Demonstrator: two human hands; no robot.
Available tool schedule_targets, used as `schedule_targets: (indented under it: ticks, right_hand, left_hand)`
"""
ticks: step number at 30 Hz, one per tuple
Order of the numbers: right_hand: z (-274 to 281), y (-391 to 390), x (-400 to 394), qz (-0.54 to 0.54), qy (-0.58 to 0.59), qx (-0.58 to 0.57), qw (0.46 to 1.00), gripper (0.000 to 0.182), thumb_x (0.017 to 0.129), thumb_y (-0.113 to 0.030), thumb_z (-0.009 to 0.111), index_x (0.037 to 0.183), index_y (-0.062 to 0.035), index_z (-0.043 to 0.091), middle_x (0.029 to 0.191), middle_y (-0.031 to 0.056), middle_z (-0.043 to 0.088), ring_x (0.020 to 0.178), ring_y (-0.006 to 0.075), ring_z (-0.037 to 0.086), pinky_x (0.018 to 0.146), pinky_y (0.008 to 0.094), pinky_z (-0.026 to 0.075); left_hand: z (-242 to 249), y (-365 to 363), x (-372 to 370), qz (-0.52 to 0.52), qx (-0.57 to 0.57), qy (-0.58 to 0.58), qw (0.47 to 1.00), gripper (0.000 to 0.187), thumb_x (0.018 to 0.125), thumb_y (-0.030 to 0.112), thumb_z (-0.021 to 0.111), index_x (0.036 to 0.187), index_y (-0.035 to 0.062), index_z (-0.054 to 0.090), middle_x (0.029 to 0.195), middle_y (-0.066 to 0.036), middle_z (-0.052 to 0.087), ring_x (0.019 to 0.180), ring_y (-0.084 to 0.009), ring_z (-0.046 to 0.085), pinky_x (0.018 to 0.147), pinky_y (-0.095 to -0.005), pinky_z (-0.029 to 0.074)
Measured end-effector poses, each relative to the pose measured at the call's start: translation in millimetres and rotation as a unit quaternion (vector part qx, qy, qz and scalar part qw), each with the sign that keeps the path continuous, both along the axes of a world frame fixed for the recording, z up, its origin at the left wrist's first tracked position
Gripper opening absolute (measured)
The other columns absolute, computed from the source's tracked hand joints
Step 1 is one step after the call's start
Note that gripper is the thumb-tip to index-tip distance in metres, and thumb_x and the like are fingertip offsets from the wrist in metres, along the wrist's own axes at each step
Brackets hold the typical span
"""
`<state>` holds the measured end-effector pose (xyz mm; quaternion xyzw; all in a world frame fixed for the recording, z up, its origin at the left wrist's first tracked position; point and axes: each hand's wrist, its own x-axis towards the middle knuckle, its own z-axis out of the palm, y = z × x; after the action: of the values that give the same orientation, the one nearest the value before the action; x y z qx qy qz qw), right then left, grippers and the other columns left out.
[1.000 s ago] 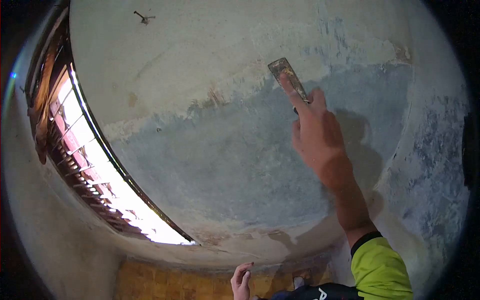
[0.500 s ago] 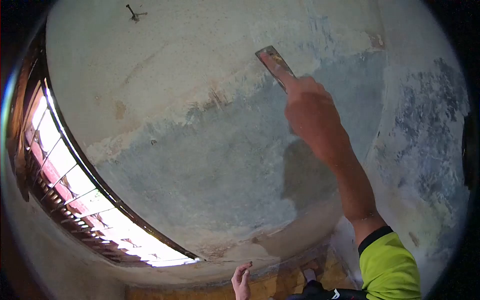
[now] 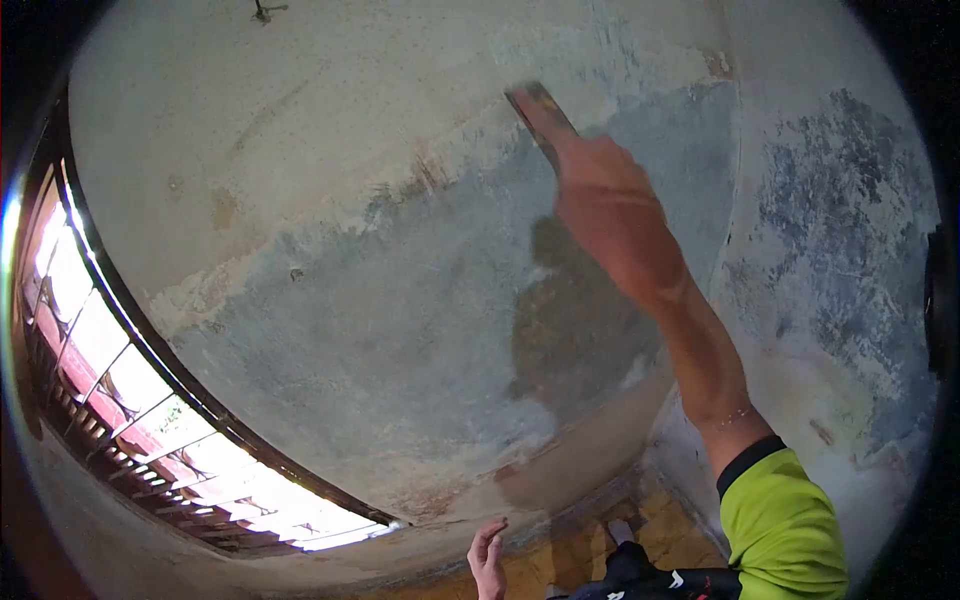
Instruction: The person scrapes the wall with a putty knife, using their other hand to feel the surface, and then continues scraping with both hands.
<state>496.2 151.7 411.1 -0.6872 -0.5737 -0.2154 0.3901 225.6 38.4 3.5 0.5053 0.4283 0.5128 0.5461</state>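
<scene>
My right hand (image 3: pixel 610 200) reaches up to the wall and is closed round a flat metal scraper (image 3: pixel 545 110). Its index finger lies stretched along the blade. The blade lies at the ragged border between the pale upper wall (image 3: pixel 340 120) and a blue-grey band (image 3: pixel 400 300) below, overlapping both in this view. Low in the picture, my left hand (image 3: pixel 488 560) is held away from the wall, fingers loosely bent and the thumb apart, with nothing visible in it.
A barred window (image 3: pixel 140 385) curves along the left side, bright with daylight. To the right, the adjoining wall (image 3: pixel 840 210) has patchy dark blue peeling paint. A metal peg (image 3: pixel 262 14) sticks out high on the wall. Below lies a yellowish tiled floor (image 3: pixel 670 515).
The view has shifted, so the wall sits a little higher and further left. My right hand and scraper have moved slightly along the border; the shadow on the blue-grey band shows larger.
</scene>
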Motion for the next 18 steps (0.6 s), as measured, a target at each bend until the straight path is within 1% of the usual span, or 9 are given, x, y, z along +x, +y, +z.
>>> schedule_targets:
  ticks: [3, 6, 7, 9, 10, 12, 15, 16, 18]
  right_hand:
    - [14.5, 10.8, -10.0, -0.038, 0.004, 0.02, 0.999, 0.071, 0.081, 0.005, 0.044, 0.141, -0.0303, 0.032, 0.088, 0.0233, 0.062, 0.084, 0.042, 0.061, 0.08, 0.0491, 0.047]
    - [-3.4, 3.3, -5.9, -0.036, -0.044, 0.023, 0.998, 0.061, 0.085, 0.002, 0.044, 0.141, -0.0198, 0.034, 0.089, 0.0226, 0.062, 0.083, 0.0361, 0.064, 0.077, 0.0461, 0.051]
    - [-5.8, -0.3, -5.8, -0.024, -0.034, -0.003, 0.999, 0.06, 0.086, 0.001, 0.043, 0.141, -0.0196, 0.034, 0.09, 0.0228, 0.062, 0.083, 0.0363, 0.064, 0.077, 0.0458, 0.052]
    - [-4.7, -5.0, -4.4, -0.001, -0.019, -0.052, 0.998, 0.058, 0.087, 0.0, 0.041, 0.141, -0.0192, 0.033, 0.093, 0.0234, 0.062, 0.083, 0.0366, 0.064, 0.076, 0.0451, 0.052]
    - [1.5, -2.3, -4.6, -0.007, -0.022, -0.025, 0.999, 0.057, 0.087, -0.001, 0.042, 0.141, -0.019, 0.034, 0.093, 0.024, 0.062, 0.083, 0.0366, 0.064, 0.076, 0.045, 0.052]
    - [18.9, 8.5, -2.1, -0.018, -0.023, 0.027, 0.999, 0.057, 0.086, -0.004, 0.044, 0.141, -0.0185, 0.035, 0.093, 0.0252, 0.061, 0.082, 0.0367, 0.064, 0.076, 0.0446, 0.052]
    - [26.3, 9.3, 9.1, 0.056, -0.002, 0.041, 0.998, 0.057, 0.084, -0.006, 0.049, 0.138, -0.0164, 0.036, 0.081, 0.0209, 0.062, 0.071, 0.0397, 0.06, 0.07, 0.0472, 0.046]
    - [25.5, 2.5, 11.9, 0.087, 0.046, -0.001, 0.995, 0.055, 0.083, -0.008, 0.05, 0.136, -0.0143, 0.037, 0.077, 0.019, 0.06, 0.069, 0.0369, 0.059, 0.068, 0.0451, 0.045]
    - [28.2, -20.3, 21.6, 0.152, 0.135, -0.076, 0.976, 0.051, 0.083, -0.01, 0.051, 0.132, -0.01, 0.039, 0.069, 0.0152, 0.055, 0.063, 0.0314, 0.056, 0.065, 0.0408, 0.044]
  left_hand:
    - [-1.9, -5.3, -6.5, 0.005, -0.007, 0.007, 1.0, 0.025, 0.09, 0.015, 0.053, 0.107, 0.0, 0.062, 0.107, -0.008, 0.064, 0.104, -0.0175, 0.055, 0.091, -0.0311, 0.04]
    - [4.6, -7.9, -3.6, 0.02, -0.004, -0.003, 1.0, 0.024, 0.09, 0.015, 0.054, 0.107, -0.0001, 0.062, 0.106, -0.008, 0.064, 0.103, -0.017, 0.055, 0.09, -0.0305, 0.041]
    - [7.5, -7.3, -4.9, 0.025, -0.002, -0.004, 1.0, 0.024, 0.09, 0.015, 0.054, 0.108, -0.0001, 0.062, 0.105, -0.008, 0.064, 0.103, -0.017, 0.055, 0.089, -0.0303, 0.041]
    - [-19.4, 0.8, -12.0, 0.012, 0.005, 0.005, 1.0, 0.033, 0.087, 0.02, 0.057, 0.114, 0.0004, 0.058, 0.113, -0.012, 0.062, 0.106, -0.022, 0.057, 0.09, -0.035, 0.043]
    - [-24.2, 2.2, -12.8, 0.007, 0.006, 0.01, 1.0, 0.039, 0.085, 0.022, 0.059, 0.117, 0.0006, 0.056, 0.117, -0.014, 0.06, 0.107, -0.0245, 0.058, 0.091, -0.0374, 0.044]
    - [-22.9, 1.0, -12.5, 0.005, 0.009, 0.015, 1.0, 0.035, 0.085, 0.022, 0.058, 0.113, 0.0002, 0.058, 0.115, -0.013, 0.061, 0.105, -0.0238, 0.059, 0.088, -0.0368, 0.045]
    - [3.6, -8.2, -0.8, 0.012, 0.019, 0.008, 1.0, 0.028, 0.089, 0.018, 0.056, 0.11, 0.0001, 0.06, 0.109, -0.01, 0.063, 0.103, -0.0191, 0.057, 0.088, -0.0325, 0.043]
    - [12.1, -13.6, 0.6, 0.016, 0.023, 0.004, 1.0, 0.025, 0.09, 0.016, 0.055, 0.109, 0.0001, 0.061, 0.107, -0.008, 0.064, 0.103, -0.017, 0.056, 0.089, -0.0305, 0.041]
    - [11.5, -15.0, 1.3, 0.019, 0.038, 0.008, 0.999, 0.025, 0.091, 0.015, 0.054, 0.11, 0.0005, 0.06, 0.108, -0.008, 0.063, 0.103, -0.0171, 0.056, 0.089, -0.0308, 0.041]
